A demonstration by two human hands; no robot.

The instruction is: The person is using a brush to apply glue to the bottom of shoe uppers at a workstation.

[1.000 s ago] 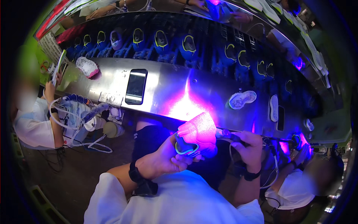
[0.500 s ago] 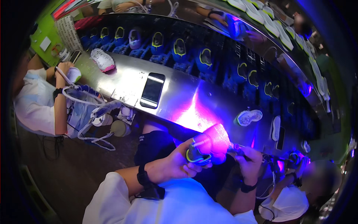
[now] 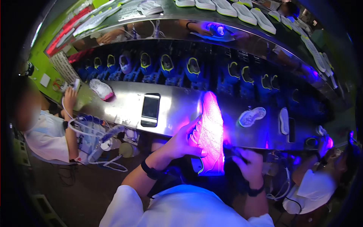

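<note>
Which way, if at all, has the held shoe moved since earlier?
Yes, upward in view: the shoe, wholly lower than the black phone before, now reaches level with the phone's top.

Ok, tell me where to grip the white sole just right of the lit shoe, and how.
Probably its narrow middle: the white sole lies on the metal table, slimmer there than at either end. Come from the near side, pinching the long edges.

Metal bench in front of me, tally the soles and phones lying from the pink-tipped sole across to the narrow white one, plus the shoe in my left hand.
Soles: 3 (pink-tipped sole, green-edged sole, narrow white sole)
Phones: 1 (dark phone)
Shoes in the left hand: 1 (pink-lit shoe)
Total: 5
</note>
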